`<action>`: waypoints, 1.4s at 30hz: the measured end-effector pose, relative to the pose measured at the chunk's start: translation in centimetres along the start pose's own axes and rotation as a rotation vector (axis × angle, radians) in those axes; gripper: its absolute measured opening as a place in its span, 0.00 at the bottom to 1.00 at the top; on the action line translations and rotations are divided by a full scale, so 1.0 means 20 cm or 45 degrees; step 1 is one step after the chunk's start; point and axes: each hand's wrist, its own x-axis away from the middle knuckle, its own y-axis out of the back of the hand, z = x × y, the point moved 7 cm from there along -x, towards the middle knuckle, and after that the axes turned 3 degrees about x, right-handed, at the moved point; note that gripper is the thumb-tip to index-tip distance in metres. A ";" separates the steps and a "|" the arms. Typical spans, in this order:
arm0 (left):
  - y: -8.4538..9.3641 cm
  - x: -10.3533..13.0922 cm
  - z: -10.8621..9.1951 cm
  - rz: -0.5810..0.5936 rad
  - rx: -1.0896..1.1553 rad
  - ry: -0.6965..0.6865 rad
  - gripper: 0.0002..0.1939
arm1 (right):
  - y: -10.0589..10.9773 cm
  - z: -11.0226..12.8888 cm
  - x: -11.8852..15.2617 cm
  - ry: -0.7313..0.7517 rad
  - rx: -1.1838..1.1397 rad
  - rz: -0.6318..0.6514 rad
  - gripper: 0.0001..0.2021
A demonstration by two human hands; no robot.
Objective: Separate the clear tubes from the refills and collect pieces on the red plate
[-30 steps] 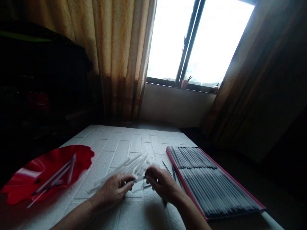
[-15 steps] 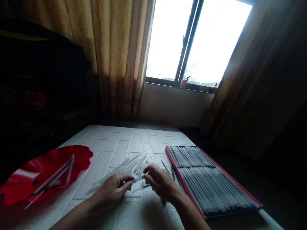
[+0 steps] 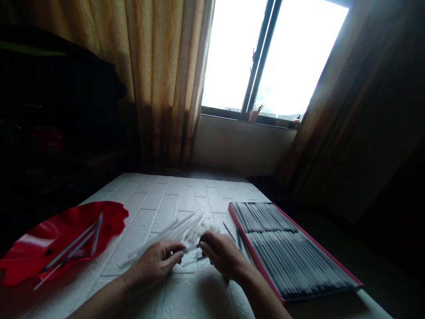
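Note:
Thumb and fingers of my left hand (image 3: 157, 262) pinch one end of a thin translucent pen tube (image 3: 191, 249). At its other end, the fingertips of my right hand (image 3: 222, 254) are closed, partly hidden behind the knuckles. Just beyond my hands lies a loose pile of clear plastic tubes (image 3: 175, 229) with small whitish pieces among them. To the right, a shallow red-edged box (image 3: 255, 264) holds two rows of pens (image 3: 292, 257) packed side by side. A thin dark rod (image 3: 229, 231) rests beside the box.
A red wavy-edged bowl (image 3: 111, 212) with several pens or tubes stands at the left of the white brick-patterned table (image 3: 186, 201). Behind are a curtain (image 3: 162, 79), a window (image 3: 229, 53) and a small pink cup (image 3: 254, 116) on the sill.
The fingers of my right hand have curled in and come down closer around the tube's end. My left hand has stayed in place.

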 end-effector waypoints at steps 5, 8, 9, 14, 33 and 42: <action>0.00 0.01 0.01 -0.009 -0.006 0.028 0.15 | -0.01 0.00 0.00 -0.005 0.019 0.003 0.10; 0.01 0.01 0.01 -0.021 -0.016 0.052 0.15 | -0.01 0.00 0.00 -0.011 0.013 0.014 0.11; 0.01 0.01 0.01 -0.022 -0.020 0.056 0.15 | -0.01 0.00 0.00 -0.017 0.008 0.023 0.11; 0.01 0.01 0.00 -0.020 -0.020 0.044 0.14 | 0.01 0.01 0.01 -0.002 -0.044 0.034 0.08; 0.05 -0.01 0.06 -0.085 0.158 0.134 0.17 | 0.06 -0.09 0.00 -0.021 -0.274 -0.102 0.07; 0.06 0.00 0.04 -0.159 0.245 0.137 0.14 | 0.04 -0.12 0.00 -0.104 -0.565 -0.039 0.08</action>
